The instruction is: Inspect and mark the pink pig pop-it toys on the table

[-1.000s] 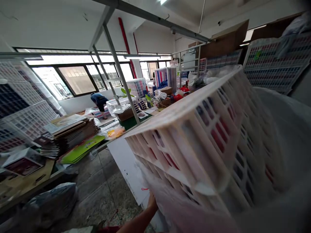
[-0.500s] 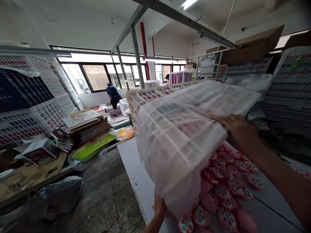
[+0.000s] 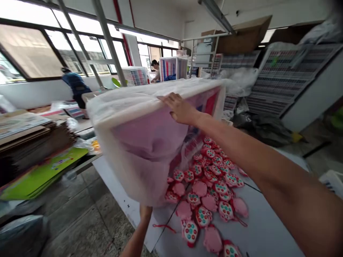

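While the right hand (image 3: 180,109) lies on top of a plastic-wrapped crate (image 3: 142,142), its fingers (image 3: 167,98) spread open, the left hand (image 3: 145,214) rises against the crate's underside, its grip hidden. Tilted, the crate sits above the white bench (image 3: 128,203), just beside scattered pink toys (image 3: 203,189).

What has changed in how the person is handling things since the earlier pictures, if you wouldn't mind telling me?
The film-wrapped white rack has swung left, uncovering pink dotted pieces on the white table. The right hand has come onto its top edge; the left hand stays beneath it. The stacked cardboard stayed put.
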Available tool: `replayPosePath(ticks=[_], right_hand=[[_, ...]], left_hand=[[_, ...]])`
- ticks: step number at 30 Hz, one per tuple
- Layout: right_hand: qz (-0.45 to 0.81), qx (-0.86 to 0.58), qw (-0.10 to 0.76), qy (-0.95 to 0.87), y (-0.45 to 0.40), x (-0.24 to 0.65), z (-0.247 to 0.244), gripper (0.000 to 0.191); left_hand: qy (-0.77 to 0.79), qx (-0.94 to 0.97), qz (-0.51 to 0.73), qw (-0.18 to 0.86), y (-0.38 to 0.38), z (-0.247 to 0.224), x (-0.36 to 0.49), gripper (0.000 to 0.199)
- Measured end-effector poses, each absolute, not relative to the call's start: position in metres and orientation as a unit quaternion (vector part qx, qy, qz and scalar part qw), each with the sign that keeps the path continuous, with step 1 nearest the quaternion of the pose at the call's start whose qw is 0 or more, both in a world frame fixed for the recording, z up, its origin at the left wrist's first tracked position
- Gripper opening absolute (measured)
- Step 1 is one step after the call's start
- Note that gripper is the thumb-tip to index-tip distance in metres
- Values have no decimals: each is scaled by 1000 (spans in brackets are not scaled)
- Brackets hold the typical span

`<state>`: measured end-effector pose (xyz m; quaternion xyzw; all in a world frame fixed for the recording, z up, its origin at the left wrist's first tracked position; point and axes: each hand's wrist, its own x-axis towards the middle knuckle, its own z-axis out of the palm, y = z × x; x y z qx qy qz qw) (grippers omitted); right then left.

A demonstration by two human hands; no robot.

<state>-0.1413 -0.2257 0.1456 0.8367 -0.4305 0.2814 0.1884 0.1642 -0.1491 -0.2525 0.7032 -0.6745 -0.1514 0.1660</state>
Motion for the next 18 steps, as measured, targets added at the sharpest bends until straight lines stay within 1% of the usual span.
replayPosePath(ticks=[2,4,5,6,8,11,13,15,18], right_hand=[[302,842,177,-411,-223,-146,131,72],[320,829,153,-432,-210,-161,101,65],[320,818,125,-461,-200,-173,79,61],[312,808,88,-493,-187,-186,52,57],[269,759,-28,-593,-155,-215,-12,51],[211,715,-105,-658,-97,-245,-115,41],[173,698,-153,-678,-62,-246,-172,36],[143,688,-191,-686,-40,-232,-212,37],[117,689,-227,-678,-34,-196,-244,45]], left_hand=[[-678,700,-159,158,-171,-251,179,31],[-681,699,-160,152,-181,-252,188,28],[-682,699,-158,148,-178,-253,190,28],[-684,698,-157,144,-170,-255,190,30],[-689,695,-157,132,-139,-262,182,34],[-728,651,-185,107,-85,-271,153,37],[-783,576,-215,90,-72,-271,124,27],[-823,517,-221,76,-91,-265,92,26],[-836,512,-185,63,-162,-255,52,45]])
